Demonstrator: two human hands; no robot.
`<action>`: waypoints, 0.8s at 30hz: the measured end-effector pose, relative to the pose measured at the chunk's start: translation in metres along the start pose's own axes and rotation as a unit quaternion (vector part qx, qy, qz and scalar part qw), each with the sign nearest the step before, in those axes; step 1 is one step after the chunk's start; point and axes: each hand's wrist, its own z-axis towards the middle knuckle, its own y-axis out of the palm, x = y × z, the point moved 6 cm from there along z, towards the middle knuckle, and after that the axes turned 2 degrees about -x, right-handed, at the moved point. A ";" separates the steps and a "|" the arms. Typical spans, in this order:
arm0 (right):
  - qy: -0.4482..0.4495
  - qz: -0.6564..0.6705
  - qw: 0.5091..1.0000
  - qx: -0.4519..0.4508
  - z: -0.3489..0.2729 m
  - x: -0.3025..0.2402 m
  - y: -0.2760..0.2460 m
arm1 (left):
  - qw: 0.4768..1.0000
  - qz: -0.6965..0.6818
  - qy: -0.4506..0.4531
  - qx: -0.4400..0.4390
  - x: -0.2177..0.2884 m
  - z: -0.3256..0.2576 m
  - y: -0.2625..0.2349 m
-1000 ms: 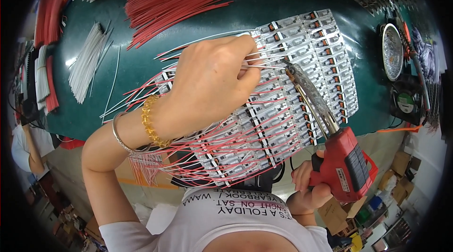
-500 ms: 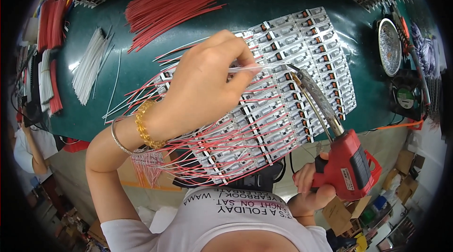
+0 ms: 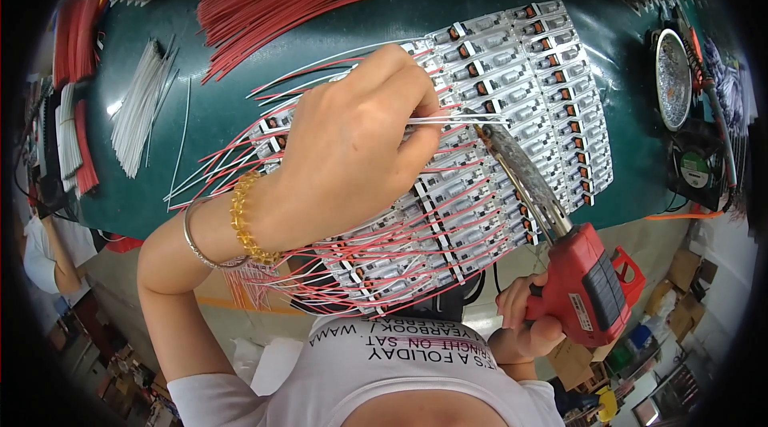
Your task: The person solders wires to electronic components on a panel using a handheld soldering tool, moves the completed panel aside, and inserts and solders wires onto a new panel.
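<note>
Between the thumb and fingers of my left hand [image 3: 352,139] a few white wires [image 3: 456,118] are pinched, their ends pointing right over the boards. My right hand [image 3: 528,319] is wrapped round the grip of a red and black soldering gun [image 3: 588,283]. Its dark tip lies beside the wire ends, close to a board; whether they touch I cannot tell. Beneath both is a panel of small circuit boards [image 3: 560,99] in rows, with orange-and-black parts. Red and white wires [image 3: 384,243] trail leftward from many of the boards.
A bundle of red wires [image 3: 280,3] lies at the back of the green table [image 3: 168,211], white wires [image 3: 142,107] at left. On the right stand a metal dish [image 3: 673,79] and a small black fan [image 3: 694,169]. Another person [image 3: 52,255] sits at far left.
The soldering gun's tip has moved slightly left and down, below the wire ends. My left hand still pinches the wires. In the picture, the board panel sits a little farther right.
</note>
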 end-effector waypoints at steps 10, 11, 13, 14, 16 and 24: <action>-0.048 -0.028 0.998 0.002 -0.003 -0.001 -0.007 | 1.000 0.006 0.010 0.013 0.001 0.000 0.001; -0.050 -0.013 0.999 0.008 -0.002 -0.002 -0.004 | 1.000 0.008 0.012 0.011 0.001 0.000 0.001; -0.048 -0.001 0.999 0.022 -0.003 0.000 -0.004 | 1.000 0.011 0.015 0.009 0.002 0.000 0.002; -0.045 0.011 0.998 0.036 -0.004 0.001 -0.004 | 1.000 0.011 0.016 0.010 0.002 0.000 0.002; -0.043 0.032 0.998 0.033 0.003 -0.009 0.006 | 1.000 0.012 0.018 0.011 0.003 0.000 0.002; -0.025 0.097 0.995 0.024 -0.003 -0.009 0.005 | 1.000 -0.003 -0.004 0.009 0.010 -0.006 0.005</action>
